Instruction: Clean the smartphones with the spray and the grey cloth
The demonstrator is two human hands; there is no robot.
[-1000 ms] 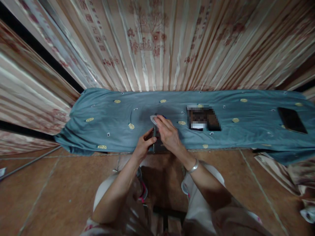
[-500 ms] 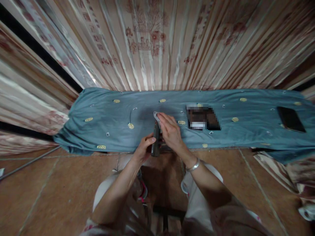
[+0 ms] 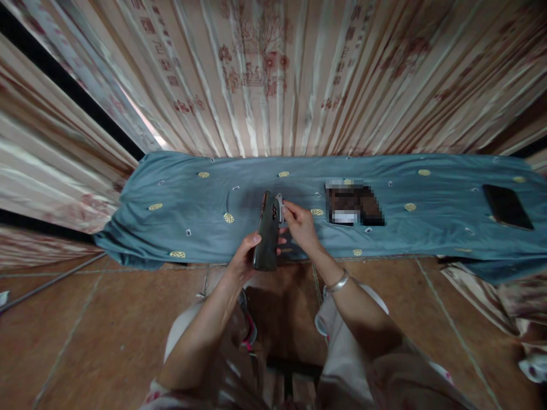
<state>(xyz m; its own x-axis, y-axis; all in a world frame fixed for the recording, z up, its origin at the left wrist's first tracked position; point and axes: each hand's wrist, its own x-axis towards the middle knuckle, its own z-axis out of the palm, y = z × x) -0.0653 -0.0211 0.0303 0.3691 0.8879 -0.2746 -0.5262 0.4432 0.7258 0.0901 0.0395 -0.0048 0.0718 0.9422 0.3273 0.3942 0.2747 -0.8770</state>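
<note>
My left hand (image 3: 244,251) is closed around a dark green smartphone (image 3: 265,242), its thumb on the near left edge and fingertips showing past the right edge. The phone stands tilted, its back with the camera lenses turned up towards me. My right hand (image 3: 302,226) pinches a small light-grey cloth (image 3: 280,206) beside the phone's upper right edge. Whether the cloth touches the phone there I cannot tell. A silver bangle circles my right wrist.
A blue-green patterned cloth covers the long bench (image 3: 205,199) before me. On it lie a blurred-out dark item (image 3: 354,204) right of my hands and a black tablet-like slab (image 3: 507,206) farther right. Patterned curtains (image 3: 265,114) hang behind; brown tiles (image 3: 106,324) lie below.
The phone has turned from edge-on to show its back. My right hand has drawn down from its top edge to its right side with the cloth, fingers now pinched.
</note>
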